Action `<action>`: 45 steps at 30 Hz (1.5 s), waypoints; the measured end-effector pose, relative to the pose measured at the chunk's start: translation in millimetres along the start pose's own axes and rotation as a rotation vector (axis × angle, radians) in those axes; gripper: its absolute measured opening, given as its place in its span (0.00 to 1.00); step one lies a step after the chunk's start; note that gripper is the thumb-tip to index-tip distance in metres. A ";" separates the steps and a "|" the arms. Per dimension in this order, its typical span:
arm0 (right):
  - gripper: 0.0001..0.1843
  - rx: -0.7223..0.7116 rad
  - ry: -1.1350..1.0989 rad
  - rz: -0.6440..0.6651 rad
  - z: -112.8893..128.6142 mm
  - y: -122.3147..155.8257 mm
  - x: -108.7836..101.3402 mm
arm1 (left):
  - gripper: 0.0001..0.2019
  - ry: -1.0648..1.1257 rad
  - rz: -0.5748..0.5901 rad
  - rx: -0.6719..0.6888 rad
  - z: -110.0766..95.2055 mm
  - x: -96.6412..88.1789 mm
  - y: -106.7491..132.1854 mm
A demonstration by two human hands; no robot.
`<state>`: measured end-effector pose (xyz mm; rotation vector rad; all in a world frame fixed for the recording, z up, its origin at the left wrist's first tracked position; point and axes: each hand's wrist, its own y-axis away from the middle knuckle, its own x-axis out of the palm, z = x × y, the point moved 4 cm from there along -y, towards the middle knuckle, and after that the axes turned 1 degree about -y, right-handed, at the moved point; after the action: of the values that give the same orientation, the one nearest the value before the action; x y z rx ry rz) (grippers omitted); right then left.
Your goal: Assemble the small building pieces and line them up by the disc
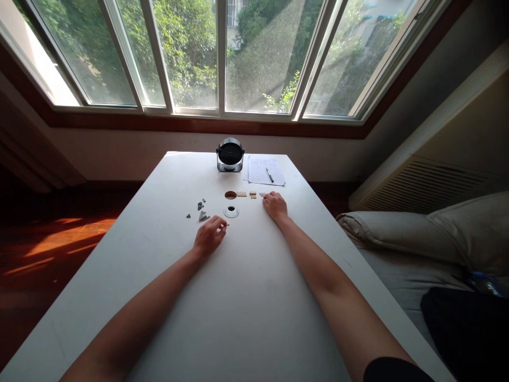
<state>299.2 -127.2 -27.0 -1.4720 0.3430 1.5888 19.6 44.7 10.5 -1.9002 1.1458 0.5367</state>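
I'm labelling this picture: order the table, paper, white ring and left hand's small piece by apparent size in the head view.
1. Table, by far
2. Paper
3. White ring
4. Small piece in left hand

Likely a home — pale cushions [469,225], a curtain [34,143] and wooden floor [59,241] show it

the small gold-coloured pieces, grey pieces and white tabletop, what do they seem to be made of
Small gold-coloured pieces: perhaps brass or plated metal, from their yellowish tone; finish too small to judge. Grey pieces: metal or plastic, dull-looking; colour leaves it open. White tabletop: probably painted or laminated board, smooth and mostly matte, showing soft shading.
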 end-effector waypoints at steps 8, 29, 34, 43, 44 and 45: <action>0.23 0.064 0.045 0.018 -3.8 -7.8 5.5 | 0.05 -0.013 0.006 0.000 -1.9 -1.5 -0.5; 0.19 0.038 -0.006 0.010 -4.2 -7.3 4.9 | 0.06 -0.015 0.002 0.007 -2.4 -1.0 -0.8; 0.17 0.011 -0.037 -0.006 -8.6 -11.0 9.8 | 0.06 -0.019 0.008 0.009 -1.6 -0.3 -0.7; 0.14 0.094 -0.103 0.007 -21.4 -34.5 24.7 | 0.05 -0.013 0.009 -0.001 -2.0 -1.2 -1.4; 0.13 0.088 -0.107 0.002 -21.5 -34.2 25.3 | 0.05 -0.012 0.010 -0.001 -2.2 -1.1 -1.4; 0.13 0.081 -0.113 -0.004 -21.6 -33.4 25.6 | 0.05 -0.009 0.011 0.001 -2.4 -0.9 -1.4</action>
<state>341.6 -113.9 -43.1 -1.3154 0.3354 1.6288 20.3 43.5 13.1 -1.8900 1.1507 0.5506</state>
